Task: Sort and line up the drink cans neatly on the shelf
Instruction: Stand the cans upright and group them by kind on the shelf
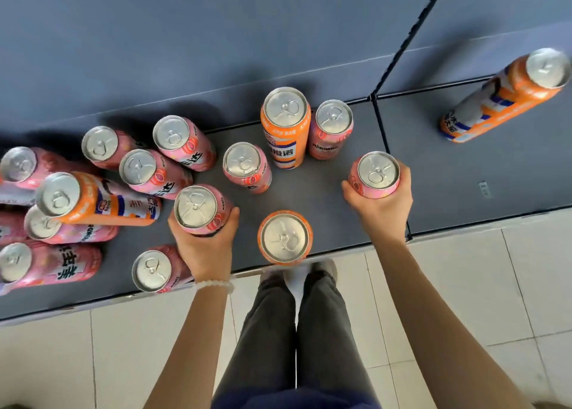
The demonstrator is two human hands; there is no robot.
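Both hands grip upright pink cans: left hand (205, 247) w/ pink can (201, 210) beside left cluster, right hand (382, 207) w/ second pink can (376, 174) nearer divider (382, 130); orange can (284, 238) stands btwn them on shelf (325, 191)

Head camera looks steeply down at shelf (325, 188), close

White bead bracelet (214, 285); grey trousers (297, 331)

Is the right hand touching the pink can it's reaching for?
Touching. The head view shows the right hand wrapped round the pink can, fingers curled on both sides of it and no gap between.
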